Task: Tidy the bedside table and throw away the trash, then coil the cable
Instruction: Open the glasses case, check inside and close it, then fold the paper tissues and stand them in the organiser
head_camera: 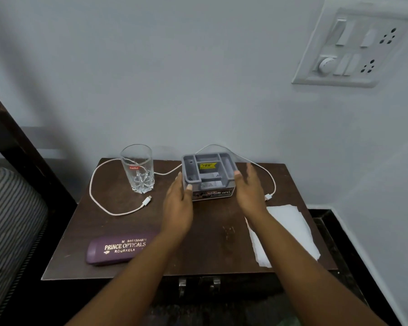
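A grey plastic organiser box [209,175] with several compartments and a yellow sticker stands near the back of the dark wooden bedside table [205,250]. My left hand [178,203] touches its left front corner with straight fingers and the thumb on the rim. My right hand [251,188] is beside its right side, fingers straight, thumb at the rim. A white cable [93,184] runs loose behind the box and ends in plugs on both sides. A white tissue [290,231] lies flat at the right. A purple spectacle case [118,249] lies at the front left.
A clear drinking glass [138,169] stands upright left of the box. A white switchboard [353,43] is on the wall at the upper right. A striped mattress [7,217] and a dark bed frame lie to the left. Two drawer handles [198,284] show under the table's front edge.
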A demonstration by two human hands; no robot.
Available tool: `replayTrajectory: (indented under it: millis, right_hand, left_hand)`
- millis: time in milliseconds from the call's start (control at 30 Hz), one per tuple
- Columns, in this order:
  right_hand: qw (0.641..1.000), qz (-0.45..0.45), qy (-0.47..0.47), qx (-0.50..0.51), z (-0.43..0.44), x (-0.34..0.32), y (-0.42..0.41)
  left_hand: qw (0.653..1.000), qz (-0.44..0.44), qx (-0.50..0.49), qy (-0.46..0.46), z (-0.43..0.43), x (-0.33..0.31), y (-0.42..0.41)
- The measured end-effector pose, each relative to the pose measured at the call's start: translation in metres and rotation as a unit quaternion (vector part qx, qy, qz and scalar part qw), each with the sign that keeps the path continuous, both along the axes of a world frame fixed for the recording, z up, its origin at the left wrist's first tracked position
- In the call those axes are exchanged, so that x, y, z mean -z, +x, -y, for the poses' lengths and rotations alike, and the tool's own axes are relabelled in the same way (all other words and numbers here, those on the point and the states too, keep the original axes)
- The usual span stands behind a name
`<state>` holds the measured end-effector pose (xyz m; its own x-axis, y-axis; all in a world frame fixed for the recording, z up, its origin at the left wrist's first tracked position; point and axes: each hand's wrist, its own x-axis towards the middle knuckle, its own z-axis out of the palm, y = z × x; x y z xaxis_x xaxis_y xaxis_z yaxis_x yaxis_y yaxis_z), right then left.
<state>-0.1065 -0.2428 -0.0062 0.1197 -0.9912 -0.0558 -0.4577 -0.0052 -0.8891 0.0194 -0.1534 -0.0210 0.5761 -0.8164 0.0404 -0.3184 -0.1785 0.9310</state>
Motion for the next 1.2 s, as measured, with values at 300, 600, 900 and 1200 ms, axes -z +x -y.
replayTrajectory:
  millis: [300,600,900,1200]
  right_hand:
    - [1.0,-0.017,-0.018,0.015,-0.017,0.017,0.021]
    - [0.996,-0.009,-0.085,0.0,-0.048,0.021,-0.014]
    - [0.94,-0.326,-0.076,-0.07,-0.093,0.075,-0.122]
    - [0.9,-0.411,-0.063,-0.131,-0.126,0.07,-0.072]
  left_hand:
    - [1.0,0.007,-0.008,0.016,0.025,0.02,0.013]
    - [0.999,0.01,-0.046,-0.013,-0.017,-0.003,0.0]
    - [0.944,-0.299,0.073,0.12,-0.061,0.039,-0.076]
    - [0.935,-0.335,0.037,0.107,-0.073,0.046,-0.071]
